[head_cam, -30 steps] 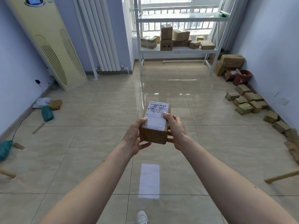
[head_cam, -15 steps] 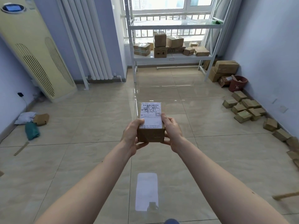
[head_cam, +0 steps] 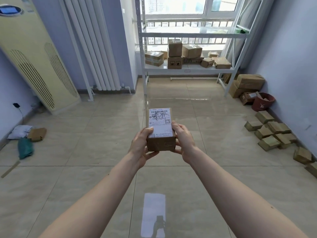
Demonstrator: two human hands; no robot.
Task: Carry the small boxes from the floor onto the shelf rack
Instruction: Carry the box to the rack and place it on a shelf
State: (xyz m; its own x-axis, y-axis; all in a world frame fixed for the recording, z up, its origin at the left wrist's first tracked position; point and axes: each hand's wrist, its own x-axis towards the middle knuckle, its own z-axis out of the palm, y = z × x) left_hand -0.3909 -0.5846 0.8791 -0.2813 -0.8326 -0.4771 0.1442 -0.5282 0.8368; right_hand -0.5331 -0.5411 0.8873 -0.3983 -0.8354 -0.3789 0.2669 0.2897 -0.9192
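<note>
A small brown cardboard box (head_cam: 160, 127) with a white shipping label on top is held at chest height in front of me. My left hand (head_cam: 141, 145) grips its left side and my right hand (head_cam: 184, 140) grips its right side. The white metal shelf rack (head_cam: 188, 70) stands straight ahead under the window, a few floor tiles away, with several cardboard boxes (head_cam: 175, 54) on its lower shelf. Several small boxes (head_cam: 271, 134) lie on the floor along the right wall.
A tall cream air conditioner (head_cam: 32, 62) leans in the left corner beside a white radiator (head_cam: 91, 45). Bags and a parcel (head_cam: 25, 136) lie by the left wall. Larger cartons (head_cam: 247, 85) and a red bucket (head_cam: 263, 102) sit right of the rack.
I have walked forward with the box; the rack appears larger and closer. Both hands keep their hold, and the box has turned squarer to me.
</note>
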